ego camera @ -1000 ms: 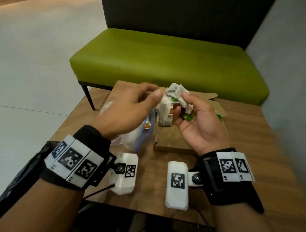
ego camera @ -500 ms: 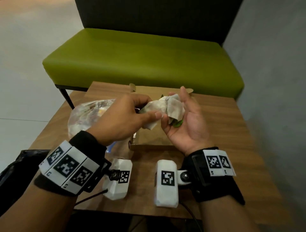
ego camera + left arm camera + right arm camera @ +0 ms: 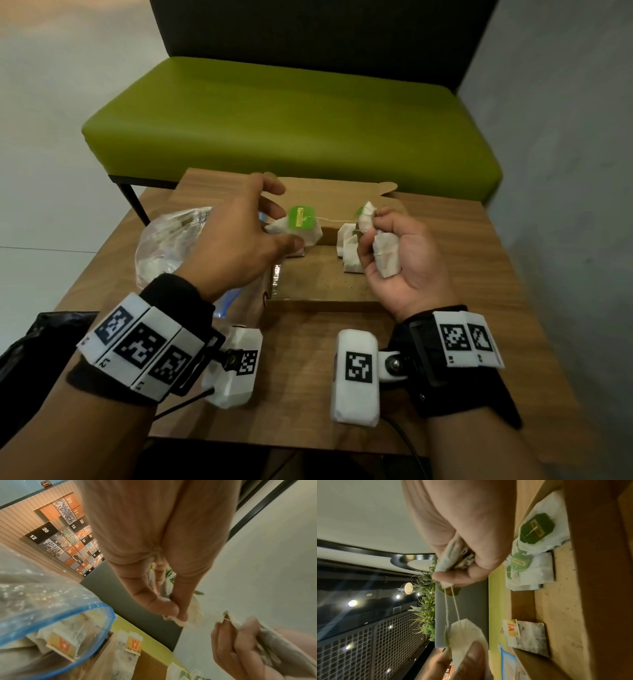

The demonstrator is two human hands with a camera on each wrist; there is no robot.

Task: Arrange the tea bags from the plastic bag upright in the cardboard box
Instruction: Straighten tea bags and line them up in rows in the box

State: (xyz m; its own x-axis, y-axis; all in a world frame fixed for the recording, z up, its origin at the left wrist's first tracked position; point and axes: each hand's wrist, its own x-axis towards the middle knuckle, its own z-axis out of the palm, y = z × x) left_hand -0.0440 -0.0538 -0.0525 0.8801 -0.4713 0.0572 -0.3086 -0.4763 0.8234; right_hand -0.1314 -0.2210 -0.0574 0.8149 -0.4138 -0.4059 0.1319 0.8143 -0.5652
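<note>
Place: a public lounge or lobby of a commercial building, not a home.
Seating: green padded bench with dark backrest, beyond a small wooden table.
Wall: panel of numbered photo tiles.
Far side: planter greenery, mesh railing, ceiling lights.

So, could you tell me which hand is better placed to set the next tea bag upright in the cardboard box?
Probably the left hand: it pinches a single tea bag right over the cardboard box. The right hand grips a bunch of tea bags.
</note>
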